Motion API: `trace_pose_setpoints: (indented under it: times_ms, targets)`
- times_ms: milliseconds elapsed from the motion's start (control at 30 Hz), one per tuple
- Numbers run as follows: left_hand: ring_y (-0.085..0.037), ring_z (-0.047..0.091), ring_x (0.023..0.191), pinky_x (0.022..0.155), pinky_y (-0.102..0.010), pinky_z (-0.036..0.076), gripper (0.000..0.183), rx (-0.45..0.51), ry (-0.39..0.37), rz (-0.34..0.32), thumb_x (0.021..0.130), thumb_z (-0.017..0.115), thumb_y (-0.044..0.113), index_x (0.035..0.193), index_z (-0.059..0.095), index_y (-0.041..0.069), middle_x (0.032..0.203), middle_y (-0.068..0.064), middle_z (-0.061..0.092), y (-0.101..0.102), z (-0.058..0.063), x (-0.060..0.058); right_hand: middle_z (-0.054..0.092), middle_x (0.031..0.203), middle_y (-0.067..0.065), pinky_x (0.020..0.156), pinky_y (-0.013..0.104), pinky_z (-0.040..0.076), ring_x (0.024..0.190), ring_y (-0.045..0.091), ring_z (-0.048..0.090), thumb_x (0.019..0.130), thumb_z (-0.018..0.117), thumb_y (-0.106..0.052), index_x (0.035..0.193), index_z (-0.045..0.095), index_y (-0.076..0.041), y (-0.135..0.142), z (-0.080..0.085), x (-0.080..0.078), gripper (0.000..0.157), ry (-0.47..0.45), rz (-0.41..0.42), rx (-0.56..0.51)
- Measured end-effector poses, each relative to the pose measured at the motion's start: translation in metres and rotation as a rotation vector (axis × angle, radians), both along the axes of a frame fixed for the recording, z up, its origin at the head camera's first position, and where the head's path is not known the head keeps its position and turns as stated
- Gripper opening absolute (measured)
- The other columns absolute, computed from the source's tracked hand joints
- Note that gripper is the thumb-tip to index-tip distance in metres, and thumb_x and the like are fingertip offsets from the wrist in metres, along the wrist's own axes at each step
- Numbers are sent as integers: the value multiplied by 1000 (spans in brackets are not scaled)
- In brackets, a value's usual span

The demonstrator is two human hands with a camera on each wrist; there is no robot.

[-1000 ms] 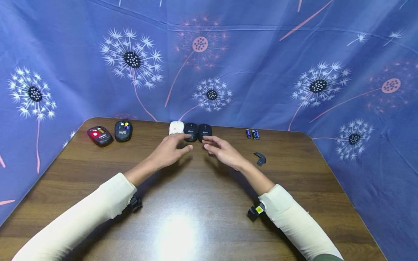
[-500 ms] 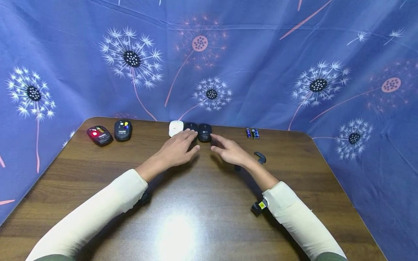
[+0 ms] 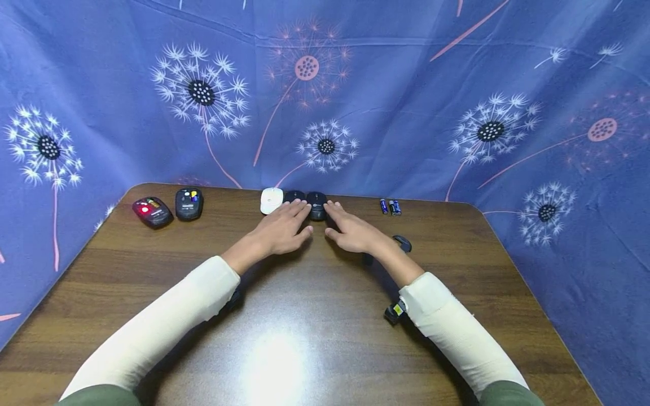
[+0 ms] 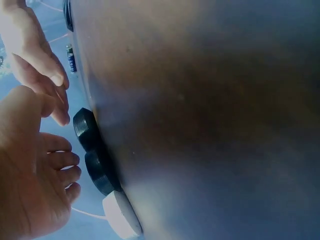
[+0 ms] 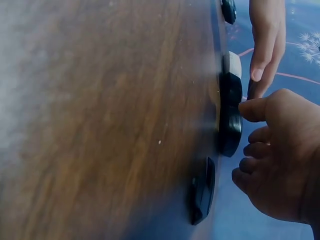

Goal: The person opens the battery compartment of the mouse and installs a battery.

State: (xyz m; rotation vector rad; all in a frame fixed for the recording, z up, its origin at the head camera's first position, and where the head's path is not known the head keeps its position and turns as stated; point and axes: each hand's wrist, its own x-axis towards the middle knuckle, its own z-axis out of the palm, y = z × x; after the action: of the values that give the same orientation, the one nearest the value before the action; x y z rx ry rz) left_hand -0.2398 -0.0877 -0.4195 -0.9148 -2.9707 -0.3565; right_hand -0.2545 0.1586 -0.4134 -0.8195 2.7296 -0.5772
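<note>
A white computer mouse (image 3: 271, 201) and two black mice, the middle one (image 3: 294, 196) and the right one (image 3: 317, 206), stand in a row at the table's back edge. My left hand (image 3: 281, 230) is above the table, fingers extended, its fingertips overlapping the middle mouse in the head view. At the right mouse's near right side is my right hand (image 3: 351, 228), fingers extended and pointing inward. Both wrist views show the palms with nothing held: the left hand (image 4: 37, 185) close to the black mice, the right hand (image 5: 285, 155) likewise. Whether fingertips touch a mouse, I cannot tell.
Two upturned black mice with open battery bays lie at the back left, one with a red light (image 3: 152, 212), the other a plain black mouse (image 3: 189, 204). Blue batteries (image 3: 395, 207) lie back right. A curved black cover (image 3: 403, 243) is partly behind the right wrist.
My left hand has moved right and forward, over the middle black mouse. My right hand shifted right, then slightly back left, with its fingers straightening. The mice look unmoved.
</note>
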Motion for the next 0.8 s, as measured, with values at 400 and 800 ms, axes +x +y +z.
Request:
trace_pose_setpoints:
  times_ms: [400,800]
  targets:
    - [-40,36,171,149,-52,25,67,-71,-16,-14,118,44,39,170,43,-3,179,-23,42,10,-6,-13,7,191,18,150,56,17,179,37,7,122,47,-32,181,13,-4,-10,-4,0,73,0,12,131]
    - [-39,42,168,147,-53,30,68,-78,-24,-40,115,48,40,168,48,-3,175,-22,49,16,-13,-31,13,189,21,149,57,21,177,39,14,122,48,-28,179,18,-2,-11,8,2,70,17,36,232]
